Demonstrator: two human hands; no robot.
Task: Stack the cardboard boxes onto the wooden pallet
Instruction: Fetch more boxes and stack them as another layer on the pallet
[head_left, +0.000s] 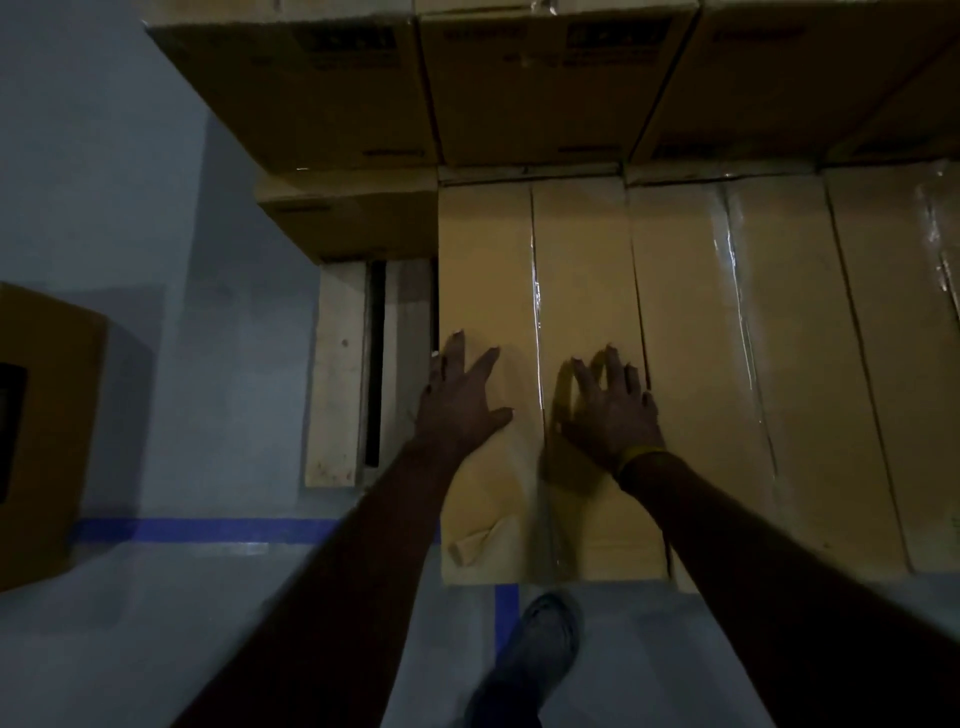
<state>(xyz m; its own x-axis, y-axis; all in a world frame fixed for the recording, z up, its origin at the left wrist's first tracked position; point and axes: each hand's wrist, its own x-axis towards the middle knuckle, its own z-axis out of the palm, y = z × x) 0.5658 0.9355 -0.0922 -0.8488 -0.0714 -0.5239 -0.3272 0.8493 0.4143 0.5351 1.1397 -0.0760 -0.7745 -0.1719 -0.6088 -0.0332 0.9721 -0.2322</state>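
I look straight down on a long taped cardboard box (540, 270) lying on the wooden pallet (337, 374). Both my hands lie flat on its top with fingers spread. My left hand (460, 400) rests near the box's left edge. My right hand (610, 410) rests to the right of the centre tape seam, a yellow band at its wrist. More boxes (779, 338) lie side by side to the right. A higher row of boxes (535, 88) stands behind. A lower box (353, 213) sits at the pallet's far left corner.
Bare pallet slats show left of the box under my hands. A separate cardboard box (41, 431) stands on the grey floor at the far left. Blue tape lines (208, 530) mark the floor. My shoe (540, 644) is just below the box's near end.
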